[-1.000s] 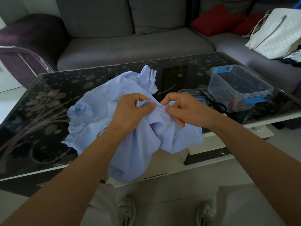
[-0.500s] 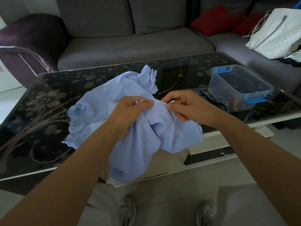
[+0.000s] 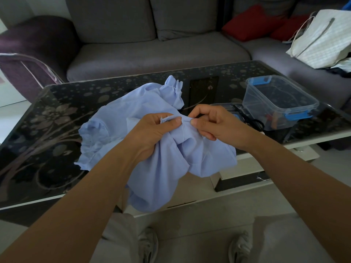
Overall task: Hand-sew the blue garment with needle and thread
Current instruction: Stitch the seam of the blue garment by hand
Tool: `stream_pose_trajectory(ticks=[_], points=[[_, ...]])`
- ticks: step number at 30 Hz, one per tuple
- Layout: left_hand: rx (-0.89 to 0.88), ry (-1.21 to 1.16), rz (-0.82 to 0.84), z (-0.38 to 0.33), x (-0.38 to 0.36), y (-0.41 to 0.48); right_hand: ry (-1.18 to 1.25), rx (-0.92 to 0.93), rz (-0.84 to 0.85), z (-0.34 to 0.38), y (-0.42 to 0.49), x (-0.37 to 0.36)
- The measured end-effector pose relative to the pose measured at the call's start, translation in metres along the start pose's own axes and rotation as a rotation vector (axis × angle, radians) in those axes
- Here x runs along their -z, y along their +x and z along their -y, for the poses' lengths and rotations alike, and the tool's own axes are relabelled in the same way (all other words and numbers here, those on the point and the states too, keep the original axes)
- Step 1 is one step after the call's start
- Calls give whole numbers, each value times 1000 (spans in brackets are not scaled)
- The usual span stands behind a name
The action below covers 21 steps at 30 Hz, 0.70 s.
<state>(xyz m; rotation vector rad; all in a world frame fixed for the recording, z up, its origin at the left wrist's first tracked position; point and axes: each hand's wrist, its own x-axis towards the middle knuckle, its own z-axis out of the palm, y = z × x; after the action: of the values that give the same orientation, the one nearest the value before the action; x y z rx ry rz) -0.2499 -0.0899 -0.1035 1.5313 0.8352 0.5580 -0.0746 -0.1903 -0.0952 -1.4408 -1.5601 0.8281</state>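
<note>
At frame centre, over the tabletop (image 3: 57, 133) edge, our left hand (image 3: 153, 130) keeps pinching a fold of the blue garment (image 3: 117, 130). Our right hand (image 3: 214, 122) has shifted and now pinches what looks like the needle (image 3: 187, 120); we judge a stitch begins.

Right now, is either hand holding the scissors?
No, the scissors lie by the clear box; left hand grips the garment, right hand pinches a needle.

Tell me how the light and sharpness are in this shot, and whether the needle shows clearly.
Head view: dim, soft light, no harsh glare on the glass table; wide-angle bending curves its edges; the left hand, right hand and blue garment are sharp; the needle is only a thin sliver.
</note>
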Motion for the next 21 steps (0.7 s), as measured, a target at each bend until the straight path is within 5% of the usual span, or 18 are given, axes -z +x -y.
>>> stream_pose_trajectory(ticks=[21], points=[[-12,-72,41,-2,-8,-5,58,-3,51,-6,4,-3]])
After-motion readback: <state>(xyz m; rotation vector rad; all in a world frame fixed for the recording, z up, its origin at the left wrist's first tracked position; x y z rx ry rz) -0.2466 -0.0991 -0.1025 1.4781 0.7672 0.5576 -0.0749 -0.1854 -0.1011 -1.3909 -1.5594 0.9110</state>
